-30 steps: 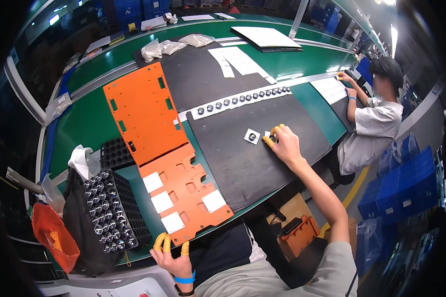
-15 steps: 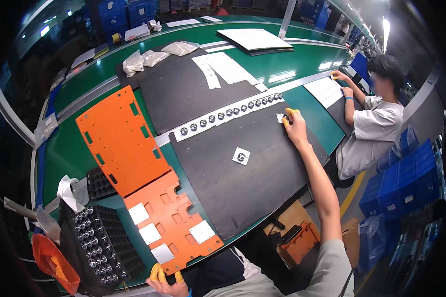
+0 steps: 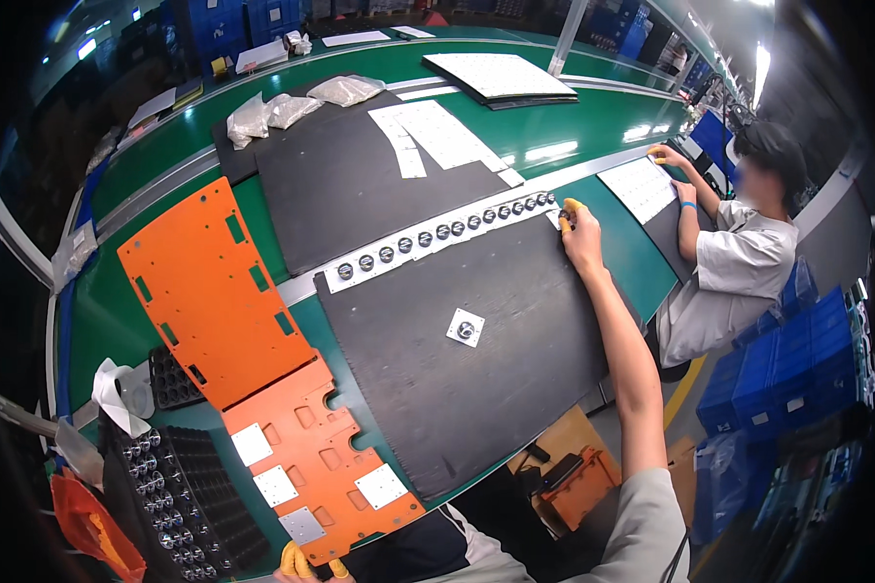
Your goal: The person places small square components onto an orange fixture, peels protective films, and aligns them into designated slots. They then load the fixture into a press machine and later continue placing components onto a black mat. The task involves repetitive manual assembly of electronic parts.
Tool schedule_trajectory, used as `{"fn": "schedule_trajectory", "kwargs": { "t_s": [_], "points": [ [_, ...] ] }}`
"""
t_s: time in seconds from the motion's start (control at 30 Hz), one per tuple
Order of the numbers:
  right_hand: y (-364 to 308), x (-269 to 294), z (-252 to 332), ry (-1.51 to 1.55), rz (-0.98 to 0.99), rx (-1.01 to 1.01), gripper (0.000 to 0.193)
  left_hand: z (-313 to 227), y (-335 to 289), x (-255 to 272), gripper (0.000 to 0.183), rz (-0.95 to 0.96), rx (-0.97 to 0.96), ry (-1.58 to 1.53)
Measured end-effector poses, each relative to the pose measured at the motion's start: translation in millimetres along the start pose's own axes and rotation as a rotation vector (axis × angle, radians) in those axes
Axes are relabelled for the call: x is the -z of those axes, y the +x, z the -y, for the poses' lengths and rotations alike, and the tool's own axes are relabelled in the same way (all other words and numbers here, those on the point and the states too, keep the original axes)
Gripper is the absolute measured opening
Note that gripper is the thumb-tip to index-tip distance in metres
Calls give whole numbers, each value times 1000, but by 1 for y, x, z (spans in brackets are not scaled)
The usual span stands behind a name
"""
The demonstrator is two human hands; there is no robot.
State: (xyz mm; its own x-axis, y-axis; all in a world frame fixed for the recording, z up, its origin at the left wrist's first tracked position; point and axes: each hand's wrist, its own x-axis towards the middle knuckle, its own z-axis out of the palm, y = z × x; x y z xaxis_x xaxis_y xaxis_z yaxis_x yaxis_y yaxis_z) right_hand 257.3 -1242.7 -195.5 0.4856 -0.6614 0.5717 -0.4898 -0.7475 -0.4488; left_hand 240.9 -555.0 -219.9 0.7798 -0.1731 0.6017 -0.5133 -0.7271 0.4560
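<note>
My right hand (image 3: pixel 581 238), yellow covers on its fingertips, pinches a small white square plate with a round black part (image 3: pixel 558 222). It is at the right end of a row of similar white plates with round black parts (image 3: pixel 443 231). A single plate of this kind (image 3: pixel 466 328) lies apart on the black mat (image 3: pixel 515 389). At the lower edge, my left hand (image 3: pixel 309 567) is partly cut off; its yellow-covered fingers are apart beside the near corner of an orange fixture board (image 3: pixel 335 442). White square plates (image 3: pixel 382 486) sit on that board.
The orange board's raised panel (image 3: pixel 214 291) leans up at left. A black tray of shiny round parts (image 3: pixel 170 505) stands at near left. Clear bags (image 3: pixel 292 110) and white sheets (image 3: pixel 437 131) lie on the farther mat. A co-worker (image 3: pixel 739 223) handles a white sheet at right.
My right hand has moved slightly toward the row's right end with the white plate. The view has shifted, and my left hand now shows less at the lower edge.
</note>
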Motion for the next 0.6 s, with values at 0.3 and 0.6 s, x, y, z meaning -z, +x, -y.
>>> {"fn": "schedule_trajectory", "kwargs": {
  "t_s": [0.3, 0.6],
  "points": [
    [4, 0, -4, -11, 8, 59, 33, -7, 7, 6, 39, -2, 11, -17],
    [-30, 8, 63, -29, -153, 285, 21, -8, 2, 4, 38, -13, 27, -23]
  ]
}}
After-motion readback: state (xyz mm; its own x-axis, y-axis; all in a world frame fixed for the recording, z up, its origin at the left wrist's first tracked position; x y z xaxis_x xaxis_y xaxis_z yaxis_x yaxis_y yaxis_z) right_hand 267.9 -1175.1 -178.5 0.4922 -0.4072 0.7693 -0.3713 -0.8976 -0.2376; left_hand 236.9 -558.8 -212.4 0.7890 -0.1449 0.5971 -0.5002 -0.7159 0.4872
